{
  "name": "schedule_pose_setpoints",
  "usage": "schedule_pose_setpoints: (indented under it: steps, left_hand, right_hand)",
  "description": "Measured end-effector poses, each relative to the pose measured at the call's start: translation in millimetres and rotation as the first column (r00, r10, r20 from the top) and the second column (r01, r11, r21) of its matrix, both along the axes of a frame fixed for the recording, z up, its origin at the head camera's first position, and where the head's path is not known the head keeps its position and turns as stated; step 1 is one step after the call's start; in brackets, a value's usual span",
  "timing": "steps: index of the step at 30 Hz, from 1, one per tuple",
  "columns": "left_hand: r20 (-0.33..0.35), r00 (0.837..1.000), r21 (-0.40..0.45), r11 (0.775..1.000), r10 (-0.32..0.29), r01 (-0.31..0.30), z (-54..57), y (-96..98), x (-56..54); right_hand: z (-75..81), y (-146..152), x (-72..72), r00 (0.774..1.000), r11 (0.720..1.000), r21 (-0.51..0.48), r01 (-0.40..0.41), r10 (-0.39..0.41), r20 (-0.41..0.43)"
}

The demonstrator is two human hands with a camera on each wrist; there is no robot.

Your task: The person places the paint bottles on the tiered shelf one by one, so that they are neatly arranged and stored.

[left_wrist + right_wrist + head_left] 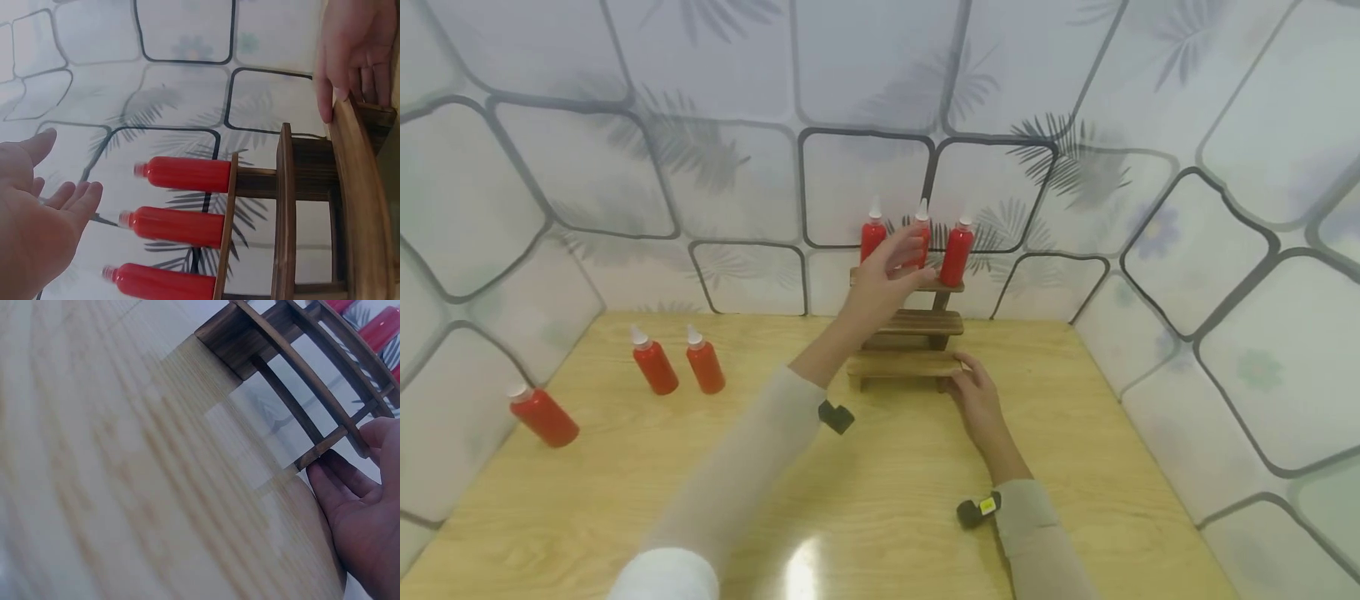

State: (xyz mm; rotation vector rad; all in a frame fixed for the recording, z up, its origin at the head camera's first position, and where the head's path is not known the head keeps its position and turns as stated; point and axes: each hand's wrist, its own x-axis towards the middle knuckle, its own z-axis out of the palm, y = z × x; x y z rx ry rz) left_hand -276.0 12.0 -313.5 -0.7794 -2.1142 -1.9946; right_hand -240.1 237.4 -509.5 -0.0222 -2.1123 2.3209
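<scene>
Left hand (883,275): my fingers stood extended, holding nothing.
Right hand (977,400): my fingers pinched the wooden rack (917,322) at its lowest step (902,364).
Shelved bottles (957,257): three stood near my left fingers, contents indeterminable.
Bottle axes: vertical, nozzles (964,222) pointed up.

At one o'clock, the left hand (883,273) partly hid the middle bottle (925,239); at five, the head view cropped the right sleeve (1037,537).

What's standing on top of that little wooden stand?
Three red bottles with pale tips stand in a row on its top step. In the head view, the left hand covers parts of the left and middle bottles; the left wrist view shows more of them.
</scene>
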Motion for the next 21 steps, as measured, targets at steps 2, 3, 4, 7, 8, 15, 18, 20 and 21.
schedule_pose_setpoints:
  steps: [2, 3, 4, 7, 8, 15, 18, 20, 21]
  left_hand:
    - [0.011, 1.000, -0.003, 1.000, -0.001, 0.001, -4.0, -11.1, 9.0]
    - [0.019, 1.000, -0.003, 1.000, -0.003, 0.003, -6.1, -17.0, 13.1]
    - [0.023, 1.000, -0.002, 1.000, -0.002, 0.002, -7.7, -23.1, 16.9]
    - [0.030, 0.999, 0.009, 1.000, 0.017, -0.017, -11.7, -41.9, 27.2]
    - [0.027, 0.999, 0.016, 1.000, 0.024, -0.025, -13.3, -48.4, 30.0]
    - [0.018, 0.991, -0.006, 0.991, 0.131, -0.131, -33.3, -100.6, 50.0]
    - [-0.002, 0.978, -0.024, 0.977, 0.210, -0.210, -44.9, -121.5, 59.5]
    - [-0.014, 0.963, -0.027, 0.962, 0.270, -0.270, -53.3, -134.5, 66.9]
    - [-0.020, 0.954, -0.024, 0.953, 0.301, -0.301, -57.6, -140.8, 70.6]
  right_hand:
    - [-0.1, 0, -0.1, 1.000, 1.000, -0.008, 0.001, -0.001, -0.001]
    - [-0.2, 0, -0.2, 1.000, 1.000, -0.008, -0.001, 0.001, -0.002]
    - [-0.4, 1, -0.3, 1.000, 1.000, -0.004, -0.008, 0.007, -0.005]
    - [-0.6, 1, -0.9, 1.000, 1.000, -0.011, -0.012, 0.012, -0.014]
    - [-0.6, 1, -1.1, 1.000, 1.000, -0.014, -0.012, 0.012, -0.018]
    - [-0.6, 0, -2.4, 1.000, 1.000, -0.022, -0.009, 0.009, -0.024]
    - [0.1, 0, -1.9, 1.000, 1.000, -0.009, -0.007, 0.007, -0.019]
    - [0.2, 0, -1.5, 1.000, 1.000, -0.002, -0.005, 0.005, -0.017]
    - [0.3, 0, -1.3, 1.000, 1.000, 0.001, -0.004, 0.004, -0.016]
